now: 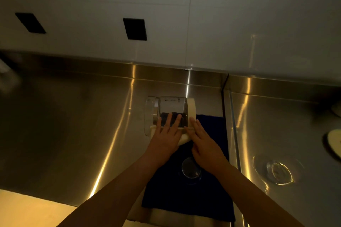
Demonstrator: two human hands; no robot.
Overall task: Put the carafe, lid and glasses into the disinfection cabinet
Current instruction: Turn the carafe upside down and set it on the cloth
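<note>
Resting flat, fingers straight: left hand (167, 132), right hand (201, 140) on sideways carafe (169, 110); glass (191, 169), all still on desk (73, 125).

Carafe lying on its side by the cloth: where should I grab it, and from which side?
Take the carafe by its cream handle, which faces you along the near side, coming in from the front. The clear body is wide, smooth and lying flat, so it would likely roll or slip. The left hand and right hand already rest there, fingers straight.
</note>
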